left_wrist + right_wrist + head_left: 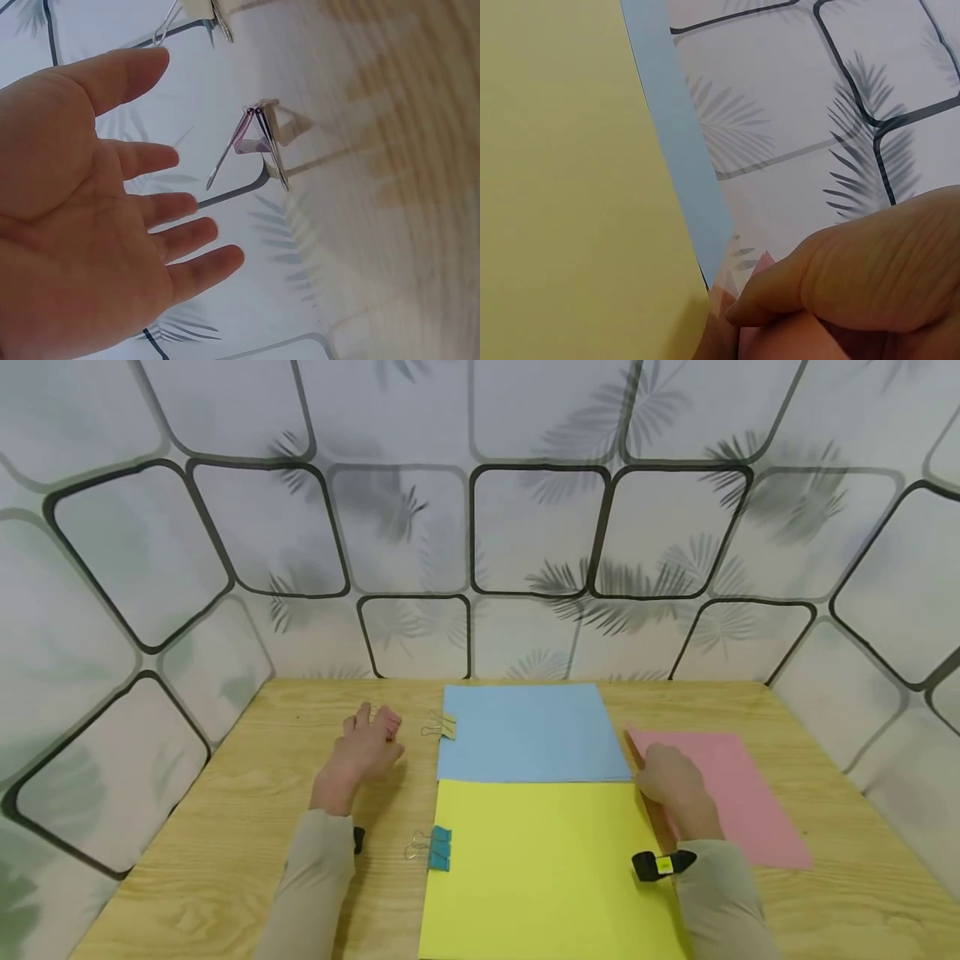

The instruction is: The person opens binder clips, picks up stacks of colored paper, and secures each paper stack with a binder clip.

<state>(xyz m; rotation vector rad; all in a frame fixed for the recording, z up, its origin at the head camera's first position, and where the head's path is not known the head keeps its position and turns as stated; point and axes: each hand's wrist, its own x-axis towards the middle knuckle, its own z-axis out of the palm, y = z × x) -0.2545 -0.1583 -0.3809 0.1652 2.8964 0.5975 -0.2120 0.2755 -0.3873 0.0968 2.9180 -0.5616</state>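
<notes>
On the left of the table, my left hand [358, 752] reaches over the wood beside a pink binder clip [389, 722]. The left wrist view shows the palm with fingers spread and apart from that clip [253, 142], whose wire handles point towards the camera. At the right, my right hand [672, 781] pinches the left edge of the pink paper [750, 802]. Its thumb [769, 292] lies on the paper; the other fingers are mostly hidden under it.
A blue paper stack [528, 735] carries a pale yellow binder clip [447, 727] on its left edge. In front lies a yellow paper stack [540, 868] with a teal binder clip [439, 849] on its left edge. Patterned fabric walls [525, 635] border the wooden table [217, 827].
</notes>
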